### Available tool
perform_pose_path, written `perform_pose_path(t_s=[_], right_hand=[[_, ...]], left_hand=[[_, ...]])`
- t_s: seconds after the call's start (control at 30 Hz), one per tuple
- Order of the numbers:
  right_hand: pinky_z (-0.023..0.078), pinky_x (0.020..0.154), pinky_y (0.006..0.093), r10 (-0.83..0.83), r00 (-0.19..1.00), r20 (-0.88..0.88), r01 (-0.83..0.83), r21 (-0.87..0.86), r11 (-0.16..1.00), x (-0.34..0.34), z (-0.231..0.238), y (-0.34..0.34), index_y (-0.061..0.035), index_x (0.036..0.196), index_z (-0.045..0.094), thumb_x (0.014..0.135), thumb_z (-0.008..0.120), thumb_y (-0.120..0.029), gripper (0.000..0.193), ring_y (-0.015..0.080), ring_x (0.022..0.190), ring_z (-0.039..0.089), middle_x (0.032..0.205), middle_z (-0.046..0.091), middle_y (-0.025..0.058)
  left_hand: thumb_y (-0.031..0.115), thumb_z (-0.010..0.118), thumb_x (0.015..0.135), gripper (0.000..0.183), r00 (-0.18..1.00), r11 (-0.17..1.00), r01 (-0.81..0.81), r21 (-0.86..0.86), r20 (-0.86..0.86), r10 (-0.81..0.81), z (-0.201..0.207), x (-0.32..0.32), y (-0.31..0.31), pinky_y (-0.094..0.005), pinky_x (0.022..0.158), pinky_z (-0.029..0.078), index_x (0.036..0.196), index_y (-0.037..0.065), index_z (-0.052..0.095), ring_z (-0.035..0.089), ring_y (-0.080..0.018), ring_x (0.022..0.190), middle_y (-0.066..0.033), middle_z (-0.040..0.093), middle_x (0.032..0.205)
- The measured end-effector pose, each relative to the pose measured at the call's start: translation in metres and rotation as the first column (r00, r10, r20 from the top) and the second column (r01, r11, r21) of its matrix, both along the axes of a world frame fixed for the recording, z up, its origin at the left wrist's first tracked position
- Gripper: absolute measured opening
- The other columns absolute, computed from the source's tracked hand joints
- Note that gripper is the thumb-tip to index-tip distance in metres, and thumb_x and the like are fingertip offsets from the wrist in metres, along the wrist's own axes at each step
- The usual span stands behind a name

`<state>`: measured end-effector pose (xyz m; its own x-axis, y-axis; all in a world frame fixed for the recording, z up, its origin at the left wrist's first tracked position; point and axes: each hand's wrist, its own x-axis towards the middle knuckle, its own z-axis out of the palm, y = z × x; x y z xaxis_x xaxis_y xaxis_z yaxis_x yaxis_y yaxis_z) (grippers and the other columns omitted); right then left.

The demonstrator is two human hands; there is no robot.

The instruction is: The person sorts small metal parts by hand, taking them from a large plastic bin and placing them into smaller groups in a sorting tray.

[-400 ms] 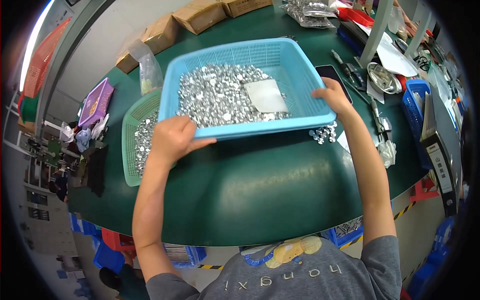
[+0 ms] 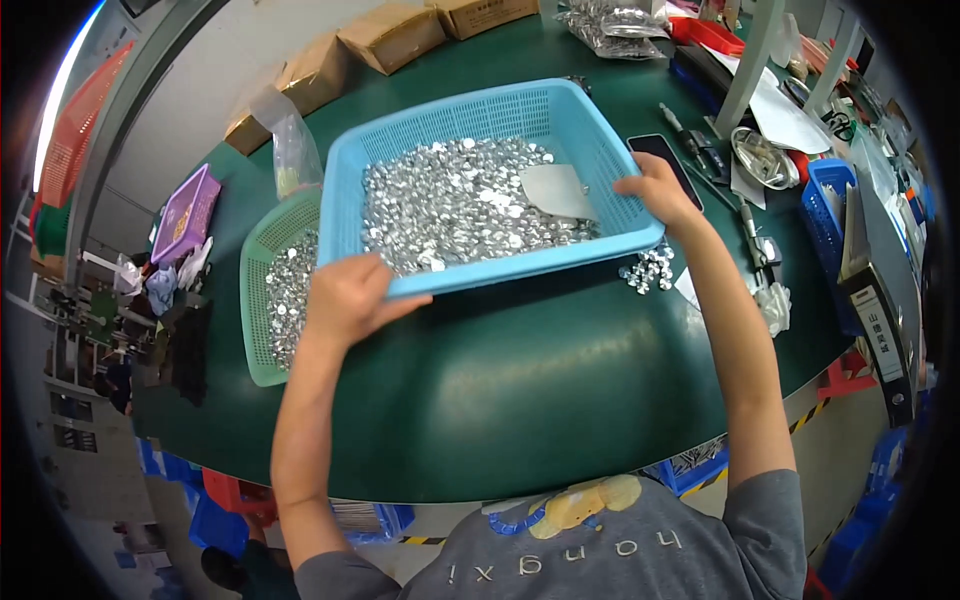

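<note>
A light blue plastic basket [image 2: 450, 110] is held between my hands over the green table. My left hand [image 2: 347, 295] grips its near left corner, thumb along the front rim. My right hand [image 2: 660, 192] is closed on the right-hand rim. Many small shiny metal pieces [image 2: 450, 205] spread across the basket's floor, and a white flat card [image 2: 558, 190] lies on them toward the right. Left of it, a green basket [image 2: 255, 330] holds similar pieces, partly hidden by the blue one and my left hand. A small heap of loose metal pieces [image 2: 648, 270] sits below the blue basket's right corner.
Cardboard boxes [image 2: 392, 38] line the table's far edge beside a clear plastic bag [image 2: 290, 140]. A purple basket [image 2: 187, 215] stands at far left. To the right are a phone [image 2: 672, 165], a caliper-like tool [image 2: 750, 225], a blue basket [image 2: 828, 205] and a black binder [image 2: 880, 310].
The metal pieces have spread rightward over the basket's floor, and the white card has shifted right. The basket's tilt has changed slightly; both hands keep their hold.
</note>
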<state>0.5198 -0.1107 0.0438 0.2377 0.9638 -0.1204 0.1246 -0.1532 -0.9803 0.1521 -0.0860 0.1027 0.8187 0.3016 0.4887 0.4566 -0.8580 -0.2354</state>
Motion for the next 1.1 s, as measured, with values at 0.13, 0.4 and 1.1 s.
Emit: perform_pose_path(t_s=[0.13, 0.4, 1.1], right_hand=[[0.043, 0.082, 0.0309, -0.003, 0.987, 0.159, 0.004, -0.009, 1.000, -0.007, 0.003, 0.004, 0.0092, 0.117, 0.045, 0.068, 0.058, -0.005, 0.052, 0.0214, 0.088, 0.056, 0.098, 0.058, 0.0161], [0.042, 0.085, 0.0319, -0.026, 0.956, 0.291, 0.038, -0.037, 0.999, -0.012, 0.010, 0.004, 0.0076, 0.118, 0.045, 0.071, 0.057, -0.006, 0.050, 0.0226, 0.092, 0.056, 0.103, 0.057, 0.0168], [0.044, 0.079, 0.0383, -0.321, 0.248, 0.914, -0.184, 0.370, 0.911, -0.031, 0.026, 0.004, -0.0055, 0.090, 0.059, 0.065, 0.058, -0.013, 0.026, 0.0276, 0.098, 0.053, 0.092, 0.060, 0.0108]], left_hand=[[0.036, 0.075, 0.060, 0.044, 0.997, 0.998, -0.041, -0.038, 0.056, 0.043, -0.029, -0.008, -0.005, -0.0328, 0.040, 0.036, 0.052, 0.008, 0.042, 0.045, -0.0217, 0.044, -0.0046, 0.040, 0.053], [0.042, 0.073, 0.060, 0.046, 0.987, 0.998, -0.063, -0.002, 0.151, 0.063, -0.049, -0.015, -0.007, -0.0305, 0.038, 0.033, 0.052, 0.009, 0.041, 0.043, -0.0185, 0.043, -0.0022, 0.037, 0.053], [0.033, 0.061, 0.073, 0.033, 0.921, 0.813, -0.300, -0.499, 0.069, 0.382, -0.030, 0.002, -0.013, -0.0390, 0.054, 0.041, 0.063, 0.003, 0.052, 0.053, -0.0283, 0.061, -0.0091, 0.053, 0.067]])
